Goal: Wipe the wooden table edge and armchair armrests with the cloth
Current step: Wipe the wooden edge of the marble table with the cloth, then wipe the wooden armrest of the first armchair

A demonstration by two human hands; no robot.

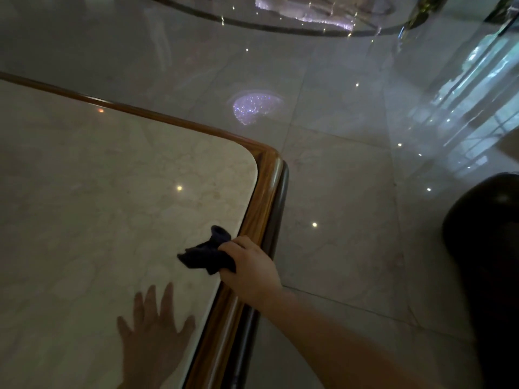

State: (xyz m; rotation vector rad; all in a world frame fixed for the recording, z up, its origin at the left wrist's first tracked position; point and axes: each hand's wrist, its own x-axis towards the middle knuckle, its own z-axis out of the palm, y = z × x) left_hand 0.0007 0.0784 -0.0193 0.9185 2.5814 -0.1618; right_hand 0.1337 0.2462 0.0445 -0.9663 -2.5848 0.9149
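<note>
A table with a pale marble top (98,206) and a wooden edge (266,192) fills the left half of the view. My right hand (250,265) rests on the wooden edge along the table's right side, gripping a dark blue cloth (209,252) that spills onto the marble. My left hand (154,332) lies flat on the marble near the front, fingers spread, holding nothing. No armchair armrest is clearly visible.
A glossy tiled floor (337,192) lies to the right of the table. A dark rounded object (483,248) stands at the right edge. A round glass tabletop (280,23) is at the top, with reflective glass surfaces (477,80) at the upper right.
</note>
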